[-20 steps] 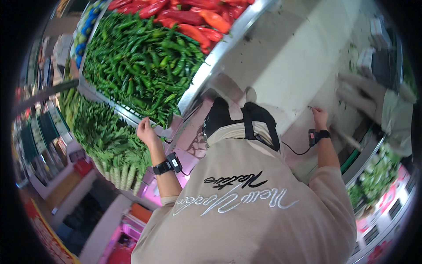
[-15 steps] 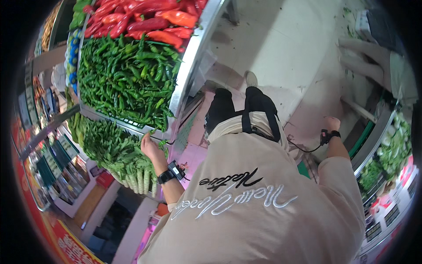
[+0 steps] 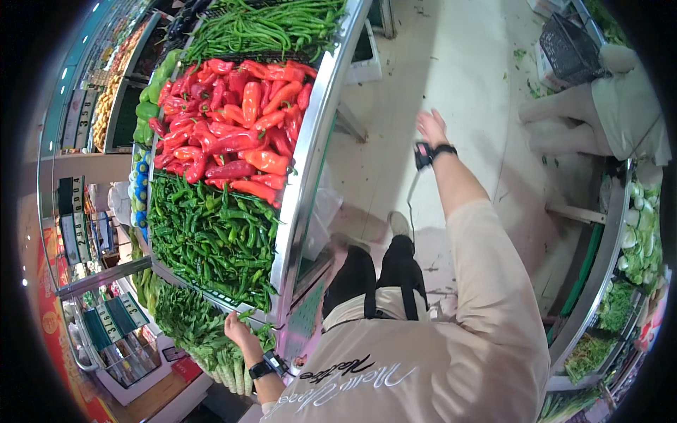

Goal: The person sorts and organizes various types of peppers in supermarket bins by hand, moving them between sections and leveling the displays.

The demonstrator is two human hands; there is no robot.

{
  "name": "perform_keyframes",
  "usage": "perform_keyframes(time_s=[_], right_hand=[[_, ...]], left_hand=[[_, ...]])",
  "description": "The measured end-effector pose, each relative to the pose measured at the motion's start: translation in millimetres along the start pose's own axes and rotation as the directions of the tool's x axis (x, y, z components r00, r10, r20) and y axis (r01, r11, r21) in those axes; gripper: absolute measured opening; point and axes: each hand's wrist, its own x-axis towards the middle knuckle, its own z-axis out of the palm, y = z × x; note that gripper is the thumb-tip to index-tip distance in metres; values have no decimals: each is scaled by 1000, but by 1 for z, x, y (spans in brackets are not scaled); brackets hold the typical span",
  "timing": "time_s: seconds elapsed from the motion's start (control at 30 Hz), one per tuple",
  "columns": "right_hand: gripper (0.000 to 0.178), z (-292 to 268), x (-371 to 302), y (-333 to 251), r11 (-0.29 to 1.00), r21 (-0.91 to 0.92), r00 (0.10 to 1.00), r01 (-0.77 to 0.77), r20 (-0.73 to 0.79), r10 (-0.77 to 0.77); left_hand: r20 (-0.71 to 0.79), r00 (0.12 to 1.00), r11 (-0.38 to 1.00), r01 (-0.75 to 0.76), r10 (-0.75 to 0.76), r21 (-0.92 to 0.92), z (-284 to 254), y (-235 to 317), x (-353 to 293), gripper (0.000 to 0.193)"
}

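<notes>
My left hand [image 3: 238, 330] is at the near corner of the vegetable stand, its fingers closed. A bit of green shows at the fingertips, too small to name for certain. Beyond it lies a heap of green chili peppers [image 3: 215, 236], and to its left are bundled leafy greens [image 3: 187, 310] with pale stems. My right hand [image 3: 431, 128] reaches forward over the aisle floor, fingers apart and nothing in them. Each wrist wears a black strap with a small device.
Red peppers [image 3: 233, 130] and long green peppers [image 3: 264, 28] fill the stand farther off, behind its metal rim [image 3: 300, 169]. Across the aisle [image 3: 472, 84], another person [image 3: 599, 113] is at the right, near a black basket [image 3: 570, 51] and more greens [image 3: 638, 222].
My right arm has swung from beside my body forward over the aisle. The view has shifted forward, showing more of the stand. My left hand stays by the stand's corner, fingers still closed.
</notes>
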Motion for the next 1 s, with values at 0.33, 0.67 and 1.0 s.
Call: perform_keyframes(time_s=[0.33, 0.67, 1.0], right_hand=[[27, 34, -55, -7, 906, -399, 973, 142, 225, -54], [24, -36, -117, 38, 700, -713, 979, -37, 116, 170], [11, 279, -216, 42, 531, -666, 674, 523, 705, 220]], left_hand=[[-49, 991, 985, 117, -124, -123, -30, -65, -4, 11], [-36, 991, 950, 115, -131, -290, -12, -77, 41, 11], [-73, 984, 840, 98, -161, -534, -25, -55, 70, 10]])
